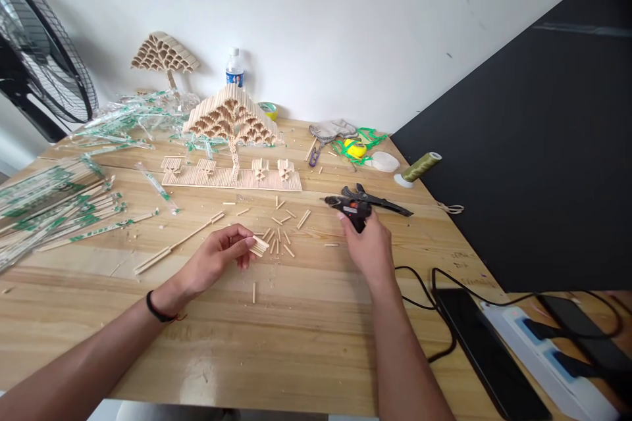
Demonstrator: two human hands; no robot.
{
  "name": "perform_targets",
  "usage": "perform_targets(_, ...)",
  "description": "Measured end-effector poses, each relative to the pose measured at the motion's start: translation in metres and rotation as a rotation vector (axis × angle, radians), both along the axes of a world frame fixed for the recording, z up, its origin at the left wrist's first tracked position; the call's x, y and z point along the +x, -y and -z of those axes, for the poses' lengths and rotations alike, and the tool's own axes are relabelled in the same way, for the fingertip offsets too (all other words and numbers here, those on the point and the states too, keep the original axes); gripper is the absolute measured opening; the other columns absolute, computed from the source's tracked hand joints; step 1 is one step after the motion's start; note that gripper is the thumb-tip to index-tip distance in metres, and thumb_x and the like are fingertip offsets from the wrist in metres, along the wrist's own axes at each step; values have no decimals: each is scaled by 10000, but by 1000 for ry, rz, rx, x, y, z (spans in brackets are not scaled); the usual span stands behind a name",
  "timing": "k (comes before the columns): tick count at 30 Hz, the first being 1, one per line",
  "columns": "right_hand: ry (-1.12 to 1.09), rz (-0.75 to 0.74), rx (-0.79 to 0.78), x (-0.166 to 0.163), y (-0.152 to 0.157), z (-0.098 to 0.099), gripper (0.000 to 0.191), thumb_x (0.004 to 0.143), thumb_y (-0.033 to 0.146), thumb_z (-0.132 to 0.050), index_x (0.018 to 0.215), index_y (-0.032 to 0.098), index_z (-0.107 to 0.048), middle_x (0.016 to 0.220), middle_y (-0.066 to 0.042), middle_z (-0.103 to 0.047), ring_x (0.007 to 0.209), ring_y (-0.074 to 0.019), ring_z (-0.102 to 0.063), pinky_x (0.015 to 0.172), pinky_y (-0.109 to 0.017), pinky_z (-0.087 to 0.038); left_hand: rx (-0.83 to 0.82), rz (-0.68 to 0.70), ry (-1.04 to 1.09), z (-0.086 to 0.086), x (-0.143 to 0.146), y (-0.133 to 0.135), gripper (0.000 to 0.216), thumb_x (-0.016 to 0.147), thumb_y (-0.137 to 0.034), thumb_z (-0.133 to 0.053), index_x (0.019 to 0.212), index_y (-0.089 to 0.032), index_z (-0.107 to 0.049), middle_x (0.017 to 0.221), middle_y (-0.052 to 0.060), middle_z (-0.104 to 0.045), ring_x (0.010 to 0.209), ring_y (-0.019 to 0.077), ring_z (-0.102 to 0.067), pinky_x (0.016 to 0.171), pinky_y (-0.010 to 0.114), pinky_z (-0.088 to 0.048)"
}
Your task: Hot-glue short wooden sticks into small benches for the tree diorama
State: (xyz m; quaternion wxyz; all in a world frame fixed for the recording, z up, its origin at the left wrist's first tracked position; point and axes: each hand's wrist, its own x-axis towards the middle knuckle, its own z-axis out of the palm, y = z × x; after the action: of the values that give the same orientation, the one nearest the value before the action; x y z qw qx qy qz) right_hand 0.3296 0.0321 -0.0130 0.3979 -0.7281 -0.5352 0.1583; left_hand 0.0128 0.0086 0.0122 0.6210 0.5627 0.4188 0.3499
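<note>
Between the thumb and fingers of my left hand [224,253] is a small panel of short wooden sticks [259,247] laid side by side. My right hand [368,247] is wrapped round a black hot glue gun [348,206], whose nozzle points left. Several loose stick pieces [279,237] lie scattered between the hands, and a single piece [254,293] lies nearer me. Behind them stands a tree-shaped stick model [232,120] on a long stick base [230,177] with small stick seats. Black cutters [380,200] lie just behind the glue gun.
Wrapped chopsticks [54,204] and plastic wrappers [128,115] cover the left side. A second stick model [162,52], a bottle [234,68] and a fan [44,39] are at the back. At right are a thread spool [419,170], phone [486,348], power strip [548,355] and black cable [419,276].
</note>
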Motion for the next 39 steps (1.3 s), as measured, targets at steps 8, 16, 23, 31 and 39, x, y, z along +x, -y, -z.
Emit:
perform_targets(8,-785,-8,23,-7,-8,-1,627,665,772,-797,846,194,-635,763,-40,-706,516,-125,-551,436,-258,-461,32,6,-28,8,-1,-1,407,936,-569,-712,944,-166,-661,754,6,-657,667,147,-586,673,284,-473)
perform_targets(16,-559,11,-56,4,-14,12,444,701,605,-695,851,189,-667,763,-83,-767,543,-175,-604,543,-337,-536,80,38,-89,13,-3,1,370,987,-540,-653,1018,-171,-650,739,-14,-595,677,147,-540,646,273,-422)
perform_targets(23,-149,174,-44,23,-12,9,244,738,477,-707,699,271,-582,705,-112,-737,755,-325,-697,804,-473,-548,158,51,-83,22,-2,3,365,1008,-491,-646,1212,-201,-562,760,-25,-603,663,146,-553,618,272,-403)
perform_targets(31,-147,-261,48,-9,4,-19,222,839,393,-708,957,212,-753,1004,-89,-768,898,-248,-704,878,-404,-581,-10,181,-42,15,-3,-5,436,911,-494,-761,1078,-236,-452,672,-80,-572,565,101,-469,557,224,-339)
perform_targets(39,-248,-1016,-95,-99,43,-18,527,741,197,-934,1234,273,-762,1005,-31,-795,859,-222,-736,858,-365,-595,-133,392,-122,-5,-16,-15,422,901,-413,-782,1036,-242,-422,653,-104,-534,549,82,-396,514,203,-277)
